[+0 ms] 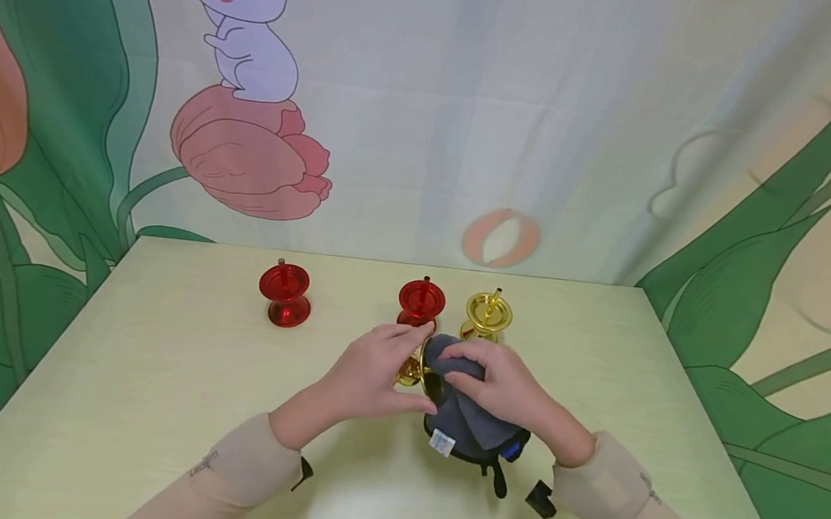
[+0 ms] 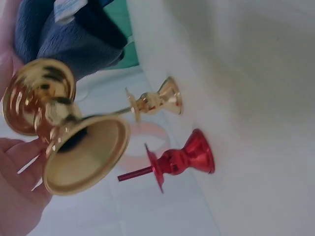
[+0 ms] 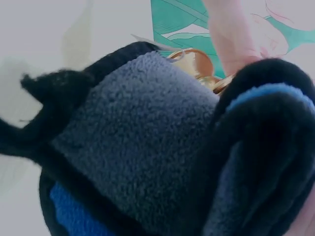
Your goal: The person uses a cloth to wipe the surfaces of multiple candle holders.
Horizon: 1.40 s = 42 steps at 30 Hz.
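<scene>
A shiny gold candle holder, tipped on its side, is held in my left hand above the table. In the left wrist view the fingers pass behind its stem. My right hand grips a grey cloth with black edging and a blue side, bunched against the holder's dish end. From the right wrist the cloth hides most of the holder. Beyond the hands stand an upright red candle holder and an upright gold one, each with a central spike.
Another red candle holder stands upright farther left on the pale table. Behind the table's back edge hangs a printed curtain. A black strap end shows by the right sleeve.
</scene>
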{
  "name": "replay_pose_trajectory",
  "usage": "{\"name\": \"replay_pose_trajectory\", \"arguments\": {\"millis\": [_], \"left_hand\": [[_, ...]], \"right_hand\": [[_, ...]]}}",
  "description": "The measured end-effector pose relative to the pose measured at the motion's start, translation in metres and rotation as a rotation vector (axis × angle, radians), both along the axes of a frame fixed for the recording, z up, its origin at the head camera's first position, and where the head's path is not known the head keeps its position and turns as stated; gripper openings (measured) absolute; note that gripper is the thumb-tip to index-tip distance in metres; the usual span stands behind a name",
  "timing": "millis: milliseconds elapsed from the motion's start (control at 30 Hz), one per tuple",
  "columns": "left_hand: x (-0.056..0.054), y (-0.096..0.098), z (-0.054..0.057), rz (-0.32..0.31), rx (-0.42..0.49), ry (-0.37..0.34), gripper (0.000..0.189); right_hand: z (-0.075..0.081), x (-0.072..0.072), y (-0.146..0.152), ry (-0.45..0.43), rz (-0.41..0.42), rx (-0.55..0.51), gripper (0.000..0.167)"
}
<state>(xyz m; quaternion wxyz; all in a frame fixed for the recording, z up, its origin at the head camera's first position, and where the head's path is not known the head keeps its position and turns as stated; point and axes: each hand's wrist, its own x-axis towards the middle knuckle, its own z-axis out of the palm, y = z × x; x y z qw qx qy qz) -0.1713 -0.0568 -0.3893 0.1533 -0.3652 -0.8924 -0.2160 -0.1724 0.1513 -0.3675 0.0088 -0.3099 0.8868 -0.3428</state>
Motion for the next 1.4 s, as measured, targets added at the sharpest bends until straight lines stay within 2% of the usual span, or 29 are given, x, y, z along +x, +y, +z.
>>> {"name": "replay_pose_trajectory", "arguments": {"millis": [133,200,233,267,300,333,433,500,533,567,600,667,833,933,1033,1133,1167,1233,1300,1400], "left_hand": [[-0.003,-0.002,0.010,-0.014,-0.046,-0.207,0.090],[-0.003,-0.001,0.011,-0.017,-0.050,-0.248,0.089],[-0.003,-0.001,0.010,-0.018,-0.043,-0.240,0.088],[-0.002,0.000,0.008,-0.016,-0.031,-0.206,0.088],[-0.001,0.001,0.006,-0.018,-0.018,-0.142,0.087],[0.000,0.002,0.002,-0.022,-0.007,-0.052,0.087],[0.001,0.005,-0.008,-0.015,0.021,0.277,0.087],[0.002,0.006,-0.013,-0.001,0.034,0.444,0.087],[0.003,0.006,-0.014,0.003,0.039,0.483,0.088],[0.003,0.006,-0.015,0.004,0.042,0.485,0.089],[0.003,0.006,-0.014,0.002,0.043,0.463,0.090],[0.003,0.004,-0.012,-0.003,0.040,0.359,0.092],[-0.003,-0.002,0.001,-0.001,-0.019,0.003,0.093],[-0.008,-0.004,0.007,-0.003,-0.081,-0.163,0.091],[-0.010,-0.004,0.009,-0.006,-0.109,-0.245,0.088],[-0.009,-0.002,0.008,0.005,-0.101,-0.259,0.085],[-0.009,-0.002,0.007,0.012,-0.095,-0.244,0.085],[-0.007,-0.001,0.005,0.025,-0.083,-0.171,0.084],[-0.006,0.001,-0.001,0.032,-0.077,-0.043,0.084],[-0.003,0.002,-0.010,0.044,-0.064,0.195,0.082]], "right_hand": [[-0.001,0.001,0.000,0.054,0.039,-0.024,0.019],[-0.002,0.002,-0.001,0.063,0.056,-0.038,0.019],[-0.002,0.002,-0.001,0.060,0.058,-0.042,0.019],[-0.002,0.002,-0.001,0.057,0.055,-0.044,0.019],[-0.002,0.002,-0.001,0.046,0.049,-0.049,0.019],[-0.003,0.001,-0.001,0.032,0.038,-0.053,0.019],[-0.004,0.000,-0.001,-0.015,0.005,-0.070,0.020],[-0.005,-0.001,-0.001,-0.039,-0.008,-0.082,0.020],[-0.006,-0.002,-0.001,-0.049,-0.012,-0.085,0.020],[-0.006,-0.002,0.000,-0.055,-0.012,-0.088,0.020],[-0.006,-0.002,0.000,-0.055,-0.012,-0.090,0.021],[-0.007,-0.002,0.000,-0.048,-0.014,-0.091,0.020],[-0.008,-0.002,0.001,0.000,-0.016,-0.094,0.020],[-0.010,-0.003,0.001,0.023,0.013,-0.092,0.019],[-0.012,-0.003,-0.001,0.020,0.031,-0.088,0.019],[-0.014,-0.004,-0.002,-0.018,0.016,-0.086,0.019],[-0.014,-0.005,-0.002,-0.037,0.007,-0.087,0.019],[-0.015,-0.006,-0.003,-0.078,-0.014,-0.090,0.020],[-0.015,-0.007,-0.003,-0.124,-0.035,-0.104,0.021],[-0.015,-0.009,-0.003,-0.178,-0.062,-0.125,0.021]]}}
